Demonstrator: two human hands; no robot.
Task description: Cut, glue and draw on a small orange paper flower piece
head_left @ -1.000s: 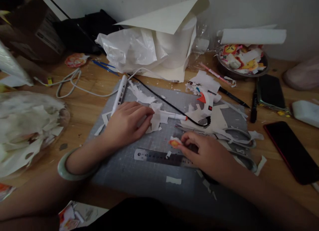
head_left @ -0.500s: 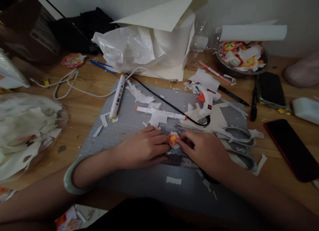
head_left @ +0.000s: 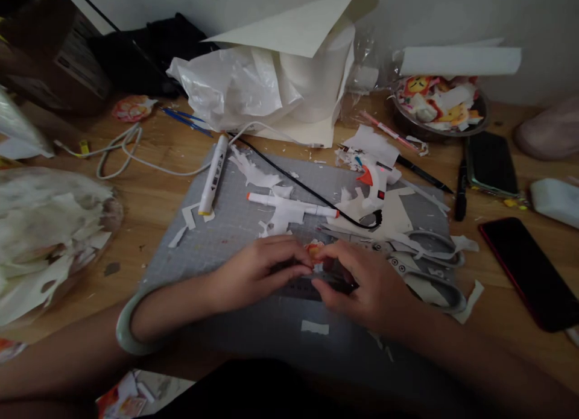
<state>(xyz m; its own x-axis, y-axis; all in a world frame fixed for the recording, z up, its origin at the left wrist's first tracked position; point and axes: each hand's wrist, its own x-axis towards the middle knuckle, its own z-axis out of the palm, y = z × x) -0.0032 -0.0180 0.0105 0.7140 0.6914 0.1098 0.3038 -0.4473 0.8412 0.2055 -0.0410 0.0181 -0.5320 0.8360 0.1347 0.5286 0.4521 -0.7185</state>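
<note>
A small orange and yellow coloured paper piece (head_left: pixel 313 249) with a white edge sits between my hands, partly covered by fingers. My left hand (head_left: pixel 262 265), below a pale green bangle (head_left: pixel 131 322), pinches this piece at its near left edge. On the other side, my right hand (head_left: pixel 368 280) has thumb and index finger apart. Its index fingertip is at the piece's right edge, and the thumb is lower, off it. A ruler (head_left: pixel 301 288) lies under the hands on the grey cutting mat (head_left: pixel 217 340). Scissors (head_left: pixel 434 286) lie beside my right hand.
Beyond the hands are an orange-tipped marker (head_left: pixel 316 210), a yellow-tipped marker (head_left: pixel 213 176), a white glue gun (head_left: pixel 376 187) with a black cord, and paper scraps. A metal bowl (head_left: pixel 482 114) of paper pieces stands back right. A phone (head_left: pixel 527 271) lies right, a scrap-filled plastic bag (head_left: pixel 67 226) left.
My right thumb has come away from the paper piece and dropped lower, opening the right hand. My left fingers have turned and now pinch the piece, covering more of it.
</note>
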